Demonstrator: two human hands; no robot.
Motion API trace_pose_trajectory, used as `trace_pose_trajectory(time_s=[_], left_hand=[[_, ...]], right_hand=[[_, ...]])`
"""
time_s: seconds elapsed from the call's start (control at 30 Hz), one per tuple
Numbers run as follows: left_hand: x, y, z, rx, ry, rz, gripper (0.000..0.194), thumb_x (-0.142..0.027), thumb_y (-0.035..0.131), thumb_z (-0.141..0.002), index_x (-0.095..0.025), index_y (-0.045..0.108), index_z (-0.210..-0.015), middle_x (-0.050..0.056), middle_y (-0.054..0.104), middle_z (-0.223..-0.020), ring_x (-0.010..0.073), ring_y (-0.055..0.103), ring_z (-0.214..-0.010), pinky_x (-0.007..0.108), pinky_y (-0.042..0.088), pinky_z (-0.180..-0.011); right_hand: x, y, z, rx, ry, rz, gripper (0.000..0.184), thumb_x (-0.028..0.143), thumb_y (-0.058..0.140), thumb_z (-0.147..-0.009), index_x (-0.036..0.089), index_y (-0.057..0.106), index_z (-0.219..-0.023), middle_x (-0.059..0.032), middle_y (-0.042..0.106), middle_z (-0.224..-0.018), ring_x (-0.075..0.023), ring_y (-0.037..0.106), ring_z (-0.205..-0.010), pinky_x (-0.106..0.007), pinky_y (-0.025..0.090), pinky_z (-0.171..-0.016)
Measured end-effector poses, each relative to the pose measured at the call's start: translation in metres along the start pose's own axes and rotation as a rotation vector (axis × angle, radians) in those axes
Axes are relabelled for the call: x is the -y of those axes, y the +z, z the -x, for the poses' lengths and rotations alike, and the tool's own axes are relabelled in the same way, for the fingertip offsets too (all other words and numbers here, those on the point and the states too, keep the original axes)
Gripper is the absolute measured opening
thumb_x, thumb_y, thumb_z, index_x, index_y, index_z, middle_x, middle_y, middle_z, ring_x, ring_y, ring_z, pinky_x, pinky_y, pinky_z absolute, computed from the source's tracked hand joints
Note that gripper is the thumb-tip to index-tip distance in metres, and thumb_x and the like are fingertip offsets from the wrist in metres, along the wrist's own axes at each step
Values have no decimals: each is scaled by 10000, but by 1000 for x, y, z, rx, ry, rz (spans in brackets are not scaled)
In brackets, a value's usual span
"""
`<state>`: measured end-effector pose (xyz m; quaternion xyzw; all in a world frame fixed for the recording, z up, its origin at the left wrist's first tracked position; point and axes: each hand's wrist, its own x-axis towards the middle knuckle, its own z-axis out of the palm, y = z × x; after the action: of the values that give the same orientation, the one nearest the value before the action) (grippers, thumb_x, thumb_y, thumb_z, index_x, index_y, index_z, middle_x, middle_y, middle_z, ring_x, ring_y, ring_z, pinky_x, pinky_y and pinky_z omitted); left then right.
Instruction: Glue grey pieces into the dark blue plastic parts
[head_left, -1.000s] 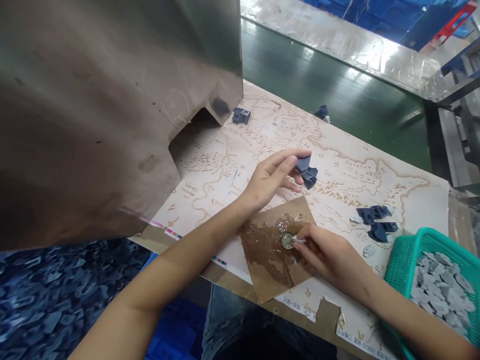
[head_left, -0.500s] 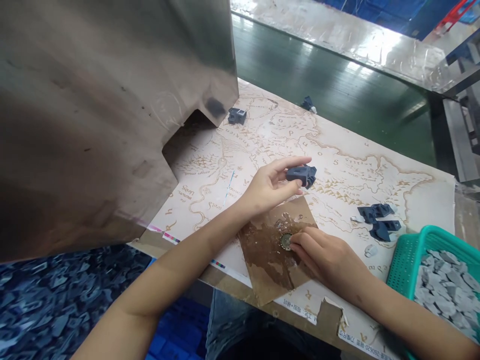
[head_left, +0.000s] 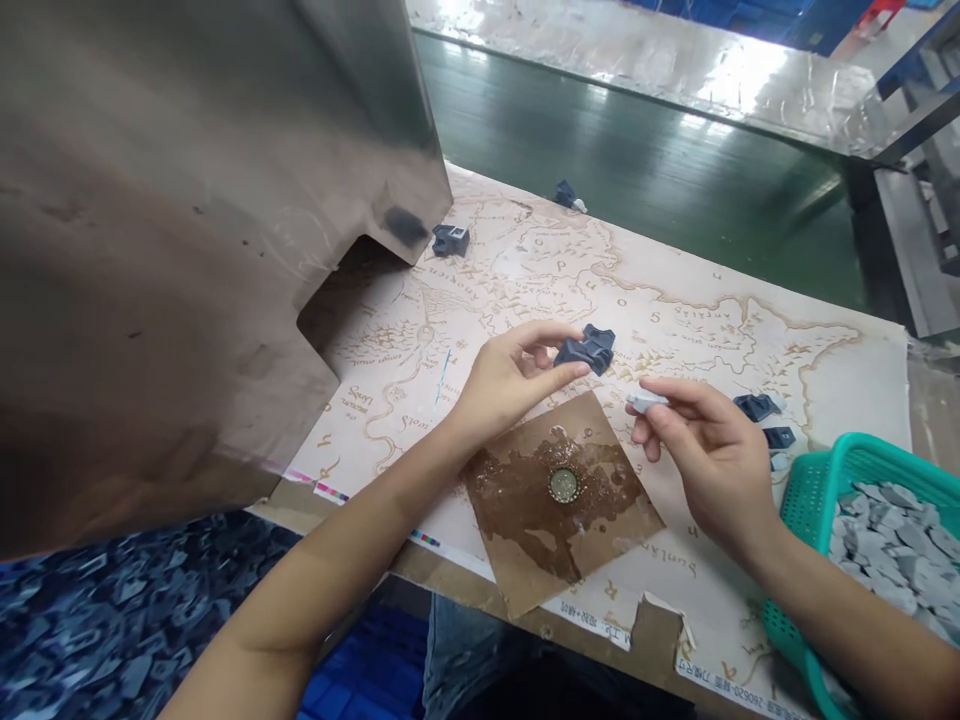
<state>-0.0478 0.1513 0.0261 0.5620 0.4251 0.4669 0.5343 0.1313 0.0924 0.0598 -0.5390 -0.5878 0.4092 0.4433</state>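
Note:
My left hand [head_left: 517, 380] grips a dark blue plastic part [head_left: 586, 350] between thumb and fingers, above the map-printed sheet [head_left: 540, 270]. To its right, my right hand [head_left: 709, 450] pinches a small light-grey plastic piece [head_left: 646, 400], apart from the blue part. Below and between the hands lies a wet brown cardboard square [head_left: 517, 560]. On it sits a small round cap [head_left: 564, 486] with a ridged rim and clear liquid inside. More dark blue parts [head_left: 757, 406] lie beyond my right hand, which partly hides that group.
A green basket [head_left: 806, 490] of grey pieces stands at the right. A big metal panel [head_left: 187, 250] blocks the left. One blue part [head_left: 451, 240] lies beside it, another [head_left: 567, 194] at the edge of the green conveyor belt [head_left: 637, 160]. Many blue parts [head_left: 135, 620] fill the lower left.
My right hand has lifted from the cap, carrying the grey piece up and right towards the blue part. My left hand has turned the blue part over in its fingers.

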Motion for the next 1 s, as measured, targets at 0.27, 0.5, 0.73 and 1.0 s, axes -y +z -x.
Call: trace_pose_trajectory(time_s=[0.27,0.5,0.73,1.0], left_hand=[[0,-1,2,123,-169,231,360,-279,756,-683,-161,618,-995,46,697,-913,143,677,-776,251,550,-703],[1,6,5,263,-258,361,322,-279,773,-669,-154,656,-942,56,714,-907,171,692,-833,258,559,-709],[3,5,6,329,-237,372,324,-296,776,-665,-160,647,-928,48,718,-874,169,695,-827,261,563,-718],[3,5,7,375,-200,344,277,-269,755,-673,-170,634,-901,44,706,-887,137,680,-776,219,549,-667]], right_hand=[[-2,1,-3,-61,63,-77,149,292,644,-775,208,624,-897,17,612,-609,-100,570,-523,-224,472,-450],[-2,0,1,-81,-30,55,125,258,616,-800,203,613,-913,12,628,-669,-93,584,-536,-237,517,-506],[-2,-1,0,-80,-35,99,122,258,605,-799,203,620,-906,-15,668,-736,-101,605,-557,-235,521,-501],[-2,0,2,-44,-89,129,100,238,581,-812,213,623,-899,-30,684,-803,-120,639,-641,-251,544,-555]])
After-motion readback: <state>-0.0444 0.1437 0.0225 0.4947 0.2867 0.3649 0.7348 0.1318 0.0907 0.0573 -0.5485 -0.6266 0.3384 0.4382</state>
